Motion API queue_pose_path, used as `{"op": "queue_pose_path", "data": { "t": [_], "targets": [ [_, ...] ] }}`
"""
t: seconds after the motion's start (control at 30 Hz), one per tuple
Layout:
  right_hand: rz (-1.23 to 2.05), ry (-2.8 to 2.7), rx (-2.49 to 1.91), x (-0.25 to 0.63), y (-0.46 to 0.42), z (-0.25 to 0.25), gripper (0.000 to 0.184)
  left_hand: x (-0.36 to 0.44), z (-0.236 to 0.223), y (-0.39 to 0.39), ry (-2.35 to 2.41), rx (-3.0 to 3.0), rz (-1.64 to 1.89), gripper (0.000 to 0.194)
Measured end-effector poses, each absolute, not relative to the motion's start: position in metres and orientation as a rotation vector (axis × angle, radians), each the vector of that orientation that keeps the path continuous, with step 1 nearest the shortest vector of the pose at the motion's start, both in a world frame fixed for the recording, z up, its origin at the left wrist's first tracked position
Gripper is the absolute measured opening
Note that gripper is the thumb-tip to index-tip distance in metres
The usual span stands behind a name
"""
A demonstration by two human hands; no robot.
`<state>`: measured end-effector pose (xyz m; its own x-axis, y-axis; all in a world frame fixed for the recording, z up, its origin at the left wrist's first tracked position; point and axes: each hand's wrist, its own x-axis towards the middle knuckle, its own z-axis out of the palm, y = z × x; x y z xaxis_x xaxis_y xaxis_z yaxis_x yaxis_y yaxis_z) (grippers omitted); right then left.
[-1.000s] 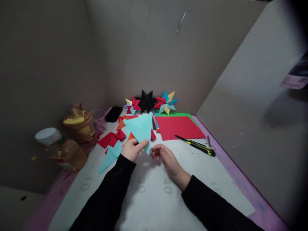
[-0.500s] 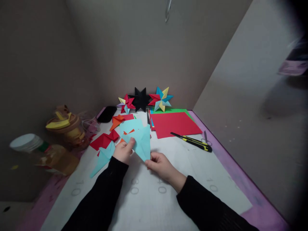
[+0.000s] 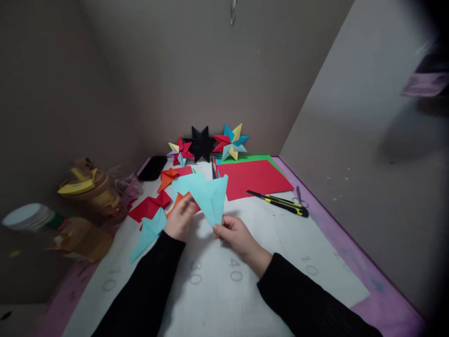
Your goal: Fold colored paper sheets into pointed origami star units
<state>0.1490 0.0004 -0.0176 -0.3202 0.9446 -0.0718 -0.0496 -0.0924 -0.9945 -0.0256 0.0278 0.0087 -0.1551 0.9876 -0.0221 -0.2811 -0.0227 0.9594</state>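
Observation:
Between finger and thumb, my right hand (image 3: pixel 238 238) pinches the lower tip of a folded light-blue paper (image 3: pixel 214 201), held up above the white mat. My left hand (image 3: pixel 180 219) is just left of that paper, its fingers loosely bent, somewhat blurred and apart from it. Behind the held piece lies another light-blue paper (image 3: pixel 180 184), partly covered. Beside my left hand are a folded light-blue piece (image 3: pixel 149 235), a folded red piece (image 3: pixel 145 207) and an orange piece (image 3: pixel 177 202) partly hidden by the fingers. Farther back lies a folded orange piece (image 3: pixel 168 177).
Red sheets (image 3: pixel 257 178) lie at the back right, with a yellow-black utility knife (image 3: pixel 280 204) and scissors (image 3: pixel 299 199) near them. Several paper stars (image 3: pixel 201 143) lean on the wall. A phone (image 3: pixel 153 168), a lidded jar (image 3: pixel 31 216) and a brown cup (image 3: pixel 101 196) stand left.
My left thumb has come off the light-blue paper, and the left fingers have loosened. The paper, still in my right hand, has tilted to the right.

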Motion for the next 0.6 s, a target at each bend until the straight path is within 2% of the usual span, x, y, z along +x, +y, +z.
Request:
{"op": "queue_pose_path", "data": {
  "t": [0.07, 0.13, 0.4, 0.6],
  "targets": [
    [1.504, -1.373, -1.039, 0.148, 0.001, -0.02, 0.021, -0.008, 0.004, 0.018, 1.087, 1.157, 1.15, 0.039],
    [1.471, -1.414, -1.027, 0.147, 0.0, -0.021, 0.021, 0.003, 0.001, 0.009, 1.189, 1.218, 1.058, 0.031],
    [1.529, -1.419, -1.042, 0.143, -0.004, -0.015, 0.025, 0.002, 0.001, 0.008, 1.395, 1.074, 1.22, 0.033],
    [1.533, -1.397, -1.087, 0.144, -0.005, -0.012, 0.019, -0.015, 0.007, 0.016, 1.538, 1.012, 1.264, 0.034]
  ]
}}
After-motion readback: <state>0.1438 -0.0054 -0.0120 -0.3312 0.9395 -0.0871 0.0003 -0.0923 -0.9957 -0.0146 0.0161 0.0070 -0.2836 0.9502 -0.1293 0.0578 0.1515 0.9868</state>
